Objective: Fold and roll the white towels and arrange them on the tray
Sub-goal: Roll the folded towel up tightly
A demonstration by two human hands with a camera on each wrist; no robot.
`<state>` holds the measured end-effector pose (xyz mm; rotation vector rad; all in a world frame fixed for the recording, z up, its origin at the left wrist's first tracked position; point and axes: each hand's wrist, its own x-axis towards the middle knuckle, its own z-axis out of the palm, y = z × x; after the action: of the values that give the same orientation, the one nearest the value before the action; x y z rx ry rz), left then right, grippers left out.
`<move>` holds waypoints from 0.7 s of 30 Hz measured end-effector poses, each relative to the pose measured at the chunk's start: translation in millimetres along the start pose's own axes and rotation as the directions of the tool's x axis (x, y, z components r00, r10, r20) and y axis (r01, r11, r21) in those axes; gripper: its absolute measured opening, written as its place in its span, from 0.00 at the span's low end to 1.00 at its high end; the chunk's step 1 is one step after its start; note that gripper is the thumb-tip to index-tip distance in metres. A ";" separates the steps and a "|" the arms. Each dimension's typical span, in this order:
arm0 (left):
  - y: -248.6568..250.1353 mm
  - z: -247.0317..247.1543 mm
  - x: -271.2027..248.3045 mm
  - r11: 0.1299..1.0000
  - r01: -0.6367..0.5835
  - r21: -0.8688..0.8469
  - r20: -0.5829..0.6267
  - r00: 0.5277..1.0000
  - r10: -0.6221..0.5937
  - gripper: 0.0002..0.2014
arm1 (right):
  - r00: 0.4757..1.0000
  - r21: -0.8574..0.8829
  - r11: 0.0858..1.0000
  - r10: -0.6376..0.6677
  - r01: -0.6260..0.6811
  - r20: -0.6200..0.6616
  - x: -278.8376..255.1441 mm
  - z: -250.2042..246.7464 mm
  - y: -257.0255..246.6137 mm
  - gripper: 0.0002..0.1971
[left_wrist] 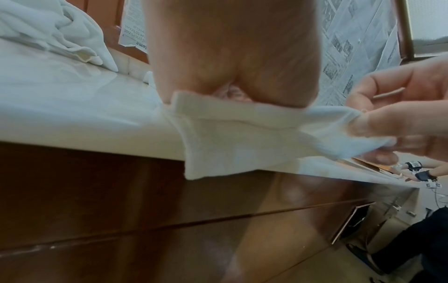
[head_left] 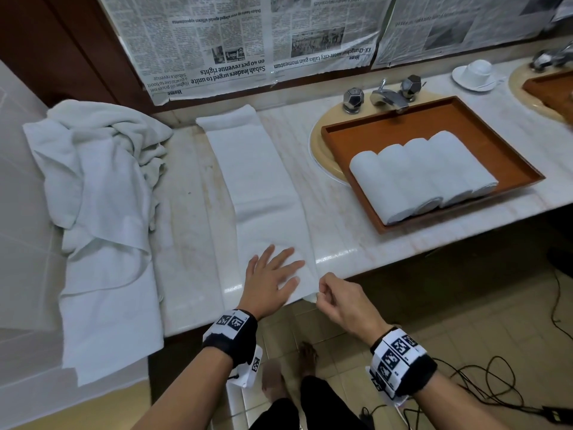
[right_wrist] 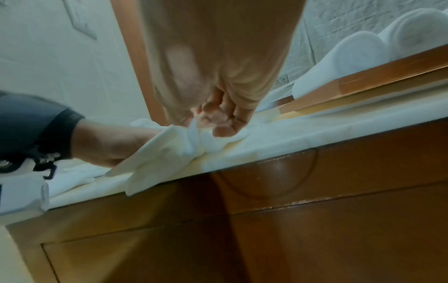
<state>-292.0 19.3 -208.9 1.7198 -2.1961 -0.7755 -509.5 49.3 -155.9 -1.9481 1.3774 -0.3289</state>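
Observation:
A white towel (head_left: 263,181), folded into a long narrow strip, lies on the marble counter (head_left: 341,243) from the back wall to the front edge. My left hand (head_left: 276,274) presses flat on its near end with fingers spread. My right hand (head_left: 322,290) pinches the towel's near right corner (left_wrist: 339,137) at the counter edge; the same pinch shows in the right wrist view, with the corner (right_wrist: 201,137) bunched under the fingers. A brown tray (head_left: 508,144) over the sink holds several rolled white towels (head_left: 424,175) side by side.
A heap of loose white towels (head_left: 99,187) covers the counter's left end and hangs over its edge. Taps (head_left: 387,97) stand behind the tray; a cup and saucer (head_left: 476,74) sit further right. Newspaper (head_left: 248,41) covers the wall. Cables (head_left: 480,383) lie on the floor.

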 end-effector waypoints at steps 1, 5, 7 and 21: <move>0.3 -0.2 0.3 1.000 0.001 0.005 0.006 1.000 -0.001 0.22 | 1.000 -0.002 1.000 0.001 -0.001 -0.007 -1.9 3.1 -0.4 0.05; -1.3 -1.2 -0.4 1.000 -0.014 0.023 0.019 1.000 0.013 0.24 | 0.997 0.180 0.981 0.078 -0.072 -0.029 -11.1 9.9 2.7 0.08; -2.6 -1.5 -1.0 0.999 -0.032 0.032 0.023 0.999 0.031 0.26 | 0.992 0.294 0.950 0.119 -0.105 -0.029 -13.3 7.5 0.5 0.09; -11.3 -8.1 -3.7 0.970 0.201 0.136 -0.131 0.974 -0.183 0.29 | 0.990 -0.347 0.935 -0.116 0.081 -0.083 104.0 35.6 -4.9 0.32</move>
<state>-277.7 18.9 -207.8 2.0196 -2.0777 -0.5468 -444.2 -28.8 -197.6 -2.3202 1.4834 -0.2506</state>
